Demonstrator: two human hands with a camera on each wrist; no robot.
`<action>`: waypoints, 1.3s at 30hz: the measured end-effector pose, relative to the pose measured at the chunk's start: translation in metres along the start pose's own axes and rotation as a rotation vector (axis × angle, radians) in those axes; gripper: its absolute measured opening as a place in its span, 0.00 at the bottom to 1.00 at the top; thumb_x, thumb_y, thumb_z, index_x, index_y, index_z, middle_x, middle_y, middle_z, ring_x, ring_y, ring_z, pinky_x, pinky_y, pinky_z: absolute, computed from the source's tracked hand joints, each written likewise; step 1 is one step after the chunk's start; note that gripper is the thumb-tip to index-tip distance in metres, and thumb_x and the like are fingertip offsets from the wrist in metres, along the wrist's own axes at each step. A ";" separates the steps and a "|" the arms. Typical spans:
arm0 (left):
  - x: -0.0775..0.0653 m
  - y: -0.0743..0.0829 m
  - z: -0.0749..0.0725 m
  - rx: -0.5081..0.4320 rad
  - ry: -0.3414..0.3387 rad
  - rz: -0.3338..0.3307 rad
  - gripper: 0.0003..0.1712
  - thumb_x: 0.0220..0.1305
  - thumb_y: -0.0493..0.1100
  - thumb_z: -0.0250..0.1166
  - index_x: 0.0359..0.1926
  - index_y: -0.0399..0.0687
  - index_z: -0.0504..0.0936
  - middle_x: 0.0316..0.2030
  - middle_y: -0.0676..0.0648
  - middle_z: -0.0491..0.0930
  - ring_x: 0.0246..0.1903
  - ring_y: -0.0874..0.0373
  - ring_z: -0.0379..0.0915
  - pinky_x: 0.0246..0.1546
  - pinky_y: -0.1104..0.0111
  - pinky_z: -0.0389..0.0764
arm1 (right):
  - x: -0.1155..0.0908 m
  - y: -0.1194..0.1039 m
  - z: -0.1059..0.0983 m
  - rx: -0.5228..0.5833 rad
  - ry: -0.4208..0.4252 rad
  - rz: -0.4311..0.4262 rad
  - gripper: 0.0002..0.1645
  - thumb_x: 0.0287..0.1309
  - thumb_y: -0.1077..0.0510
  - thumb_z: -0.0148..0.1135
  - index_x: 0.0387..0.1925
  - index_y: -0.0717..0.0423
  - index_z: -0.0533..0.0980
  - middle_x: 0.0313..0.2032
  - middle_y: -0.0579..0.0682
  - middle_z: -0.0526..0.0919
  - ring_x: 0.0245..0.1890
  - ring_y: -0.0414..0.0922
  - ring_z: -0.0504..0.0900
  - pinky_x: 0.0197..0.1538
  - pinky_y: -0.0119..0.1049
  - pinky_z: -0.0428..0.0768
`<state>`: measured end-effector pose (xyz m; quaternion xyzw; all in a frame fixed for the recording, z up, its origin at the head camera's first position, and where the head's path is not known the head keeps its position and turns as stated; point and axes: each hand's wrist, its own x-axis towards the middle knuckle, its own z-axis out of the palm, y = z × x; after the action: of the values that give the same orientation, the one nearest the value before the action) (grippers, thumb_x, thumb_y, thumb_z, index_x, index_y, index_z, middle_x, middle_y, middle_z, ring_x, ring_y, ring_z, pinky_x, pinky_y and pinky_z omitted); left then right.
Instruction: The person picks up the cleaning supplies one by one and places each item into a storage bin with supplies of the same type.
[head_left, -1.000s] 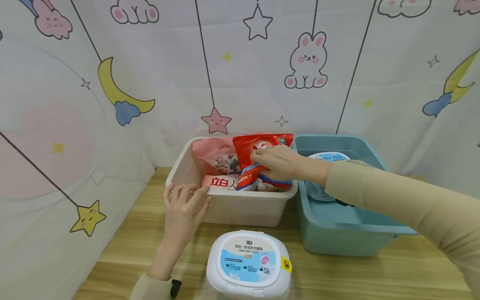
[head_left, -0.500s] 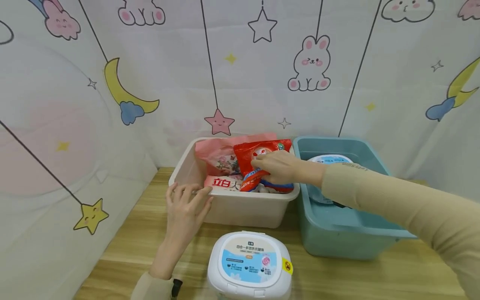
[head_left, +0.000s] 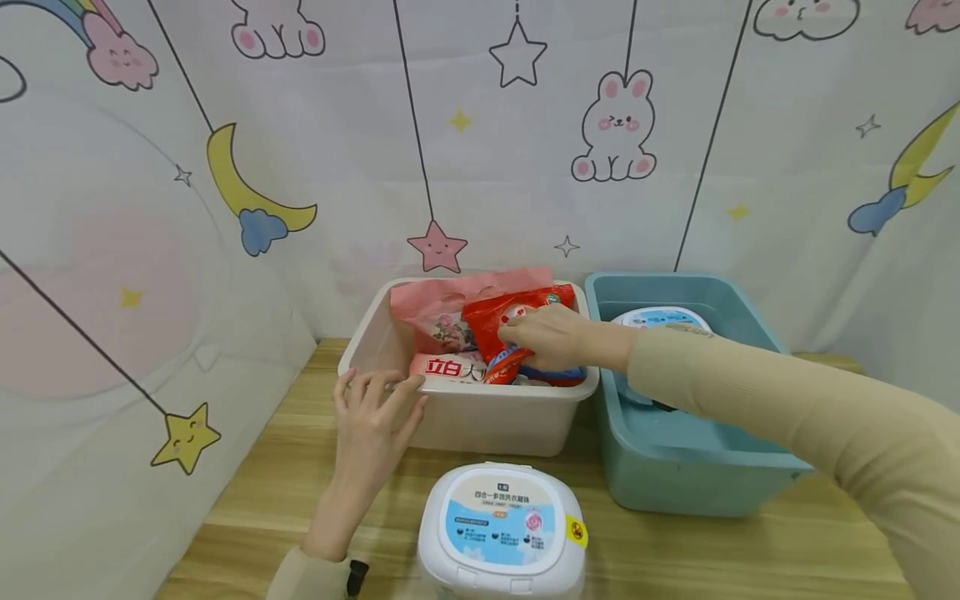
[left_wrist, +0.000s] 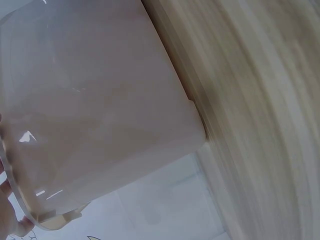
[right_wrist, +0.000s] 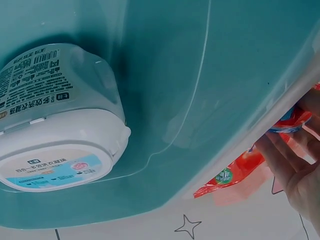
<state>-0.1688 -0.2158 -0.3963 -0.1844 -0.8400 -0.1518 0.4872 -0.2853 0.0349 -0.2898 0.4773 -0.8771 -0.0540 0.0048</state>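
In the head view my right hand [head_left: 547, 335] grips a red plastic packet [head_left: 491, 321] with a blue and white lower part, its bottom down inside the white bin [head_left: 480, 414]. The right wrist view shows the fingers [right_wrist: 280, 157] bent around the packet. A pink flowered bag [head_left: 442, 321] and a packet with red Chinese lettering [head_left: 442, 367] lie in the same bin, beside and below the red one. My left hand [head_left: 375, 425] holds the bin's front rim near the left corner, fingers over the edge; the left wrist view shows mostly the bin's outer wall [left_wrist: 100, 100].
A teal bin [head_left: 697, 479] stands against the white bin's right side, with a white-lidded tub [right_wrist: 60, 140] inside. Another white tub of laundry capsules [head_left: 501, 529] stands on the wooden table [head_left: 300, 450] in front. A printed cloth [head_left: 517, 183] hangs behind.
The red packet has sunk slightly lower into the white bin and tilted, its top edge now slanting. The pink bag's top shows more behind it. My left hand has stayed on the rim.
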 end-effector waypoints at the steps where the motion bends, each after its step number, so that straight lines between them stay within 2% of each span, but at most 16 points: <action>1: 0.000 0.000 0.000 0.001 -0.005 -0.003 0.12 0.56 0.44 0.69 0.43 0.51 0.83 0.38 0.44 0.77 0.43 0.45 0.70 0.58 0.38 0.60 | 0.000 0.000 0.000 -0.003 -0.001 -0.004 0.20 0.54 0.52 0.68 0.49 0.50 0.74 0.51 0.50 0.83 0.48 0.48 0.82 0.48 0.42 0.82; 7: -0.002 0.001 0.000 0.013 -0.033 -0.015 0.13 0.55 0.45 0.69 0.43 0.52 0.83 0.39 0.44 0.77 0.44 0.46 0.69 0.59 0.38 0.59 | 0.002 0.001 0.001 0.018 -0.038 -0.005 0.21 0.54 0.53 0.68 0.50 0.50 0.75 0.51 0.49 0.83 0.47 0.47 0.82 0.49 0.41 0.82; 14: -0.003 0.001 -0.001 0.017 -0.043 -0.017 0.12 0.60 0.47 0.66 0.44 0.51 0.83 0.39 0.43 0.78 0.44 0.45 0.69 0.58 0.38 0.59 | 0.003 -0.002 0.002 0.028 -0.091 0.008 0.20 0.55 0.51 0.67 0.49 0.49 0.75 0.49 0.47 0.84 0.45 0.45 0.80 0.51 0.40 0.81; 29: -0.003 0.002 -0.001 0.021 -0.069 -0.039 0.16 0.53 0.44 0.70 0.45 0.51 0.83 0.40 0.44 0.77 0.45 0.45 0.68 0.60 0.38 0.57 | 0.005 -0.004 0.002 0.063 -0.126 0.027 0.25 0.54 0.50 0.68 0.54 0.48 0.75 0.52 0.46 0.82 0.51 0.45 0.79 0.59 0.47 0.77; 35: -0.002 0.000 -0.003 0.011 -0.058 -0.034 0.12 0.62 0.49 0.65 0.44 0.51 0.83 0.40 0.44 0.77 0.45 0.45 0.68 0.60 0.38 0.58 | 0.006 -0.005 -0.001 0.084 -0.186 0.057 0.27 0.55 0.50 0.67 0.57 0.46 0.75 0.57 0.46 0.80 0.56 0.47 0.77 0.62 0.51 0.74; 39: -0.001 0.000 -0.002 0.006 -0.047 -0.026 0.14 0.66 0.52 0.60 0.44 0.50 0.83 0.39 0.44 0.77 0.45 0.45 0.69 0.59 0.38 0.58 | 0.005 -0.006 -0.004 0.108 -0.216 0.087 0.26 0.57 0.49 0.65 0.58 0.43 0.74 0.58 0.46 0.79 0.57 0.47 0.77 0.62 0.53 0.73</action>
<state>-0.1667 -0.2171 -0.3958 -0.1755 -0.8540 -0.1512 0.4660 -0.2829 0.0271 -0.2866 0.4297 -0.8941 -0.0577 -0.1128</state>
